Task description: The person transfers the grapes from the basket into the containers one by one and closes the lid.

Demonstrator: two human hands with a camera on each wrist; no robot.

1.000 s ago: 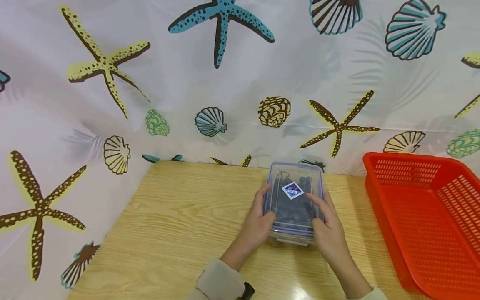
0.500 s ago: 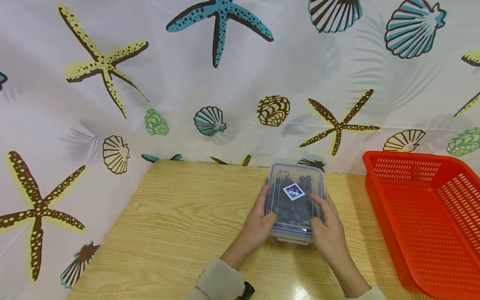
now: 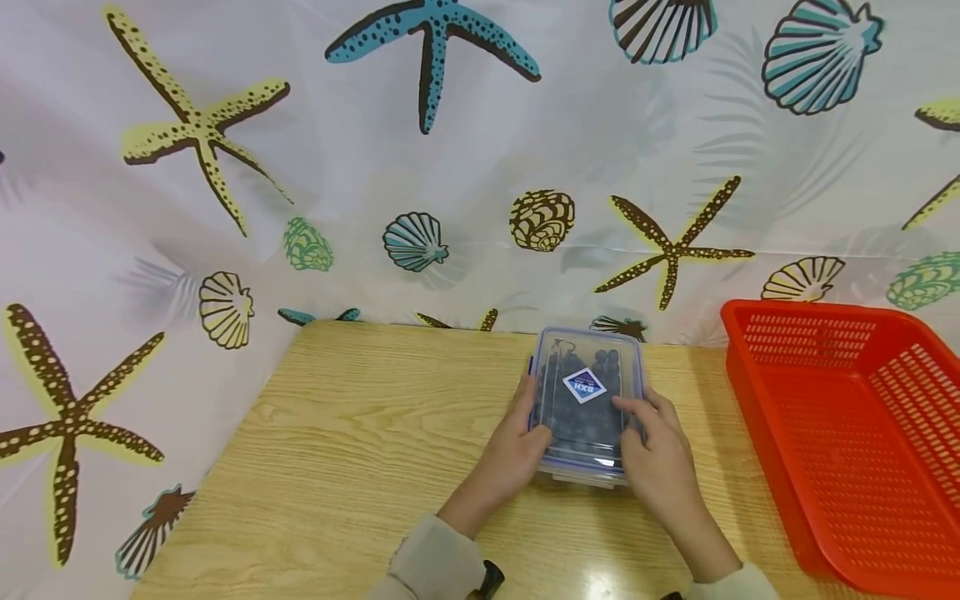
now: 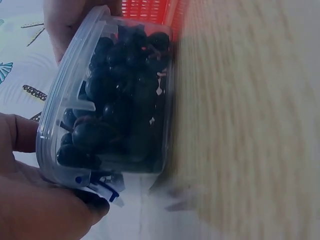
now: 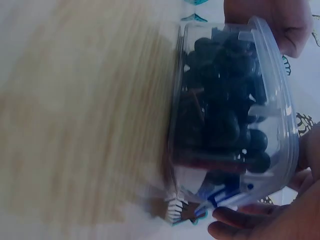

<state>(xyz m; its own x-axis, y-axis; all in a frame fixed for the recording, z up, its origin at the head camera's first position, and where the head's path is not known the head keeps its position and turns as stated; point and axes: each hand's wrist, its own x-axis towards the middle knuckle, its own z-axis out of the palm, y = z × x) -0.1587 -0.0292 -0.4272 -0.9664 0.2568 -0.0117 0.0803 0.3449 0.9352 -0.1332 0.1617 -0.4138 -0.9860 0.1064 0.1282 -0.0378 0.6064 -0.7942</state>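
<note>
**Two hands on one box of dark fruit**

One clear plastic box (image 3: 587, 404) w/ a snap lid sat on the wooden table (image 3: 360, 450), held from both sides. Left hand (image 3: 517, 437) had its fingers curled along the box's left wall, thumb at the near corner. Right hand (image 3: 656, 454) gripped the opposite wall, index finger laid over the lid near the diamond sticker (image 3: 584, 386). So both sets of fingers were wrapped round the box, not loose.

Risks, as a judgement:
- Lid clips at the near end, just by both thumbs, looked partly undone in the wrist views. If so, the lid could pop and fruit (image 4: 120, 110) spill between the fingers.
- Squeezing hard from both sides could flex the thin walls and bruise the fruit.
- Smooth plastic could slide out of the fingertips if tilted.
- Red basket (image 3: 847, 442) stood well right of the right hand's fingers; a wide swing could knock its rim.

Counts:
- Boxes: 1, between the two hands.
- Lids: 1, on the box.
- Stickers: 1, on the lid, just past the right index fingertip.
- Baskets: 1.
- Hands: 2.
- Fruit: many dark round pcs, packed too tight to count.
- Sea-print curtain (image 3: 450, 167): 1, beyond the fingertips.
</note>
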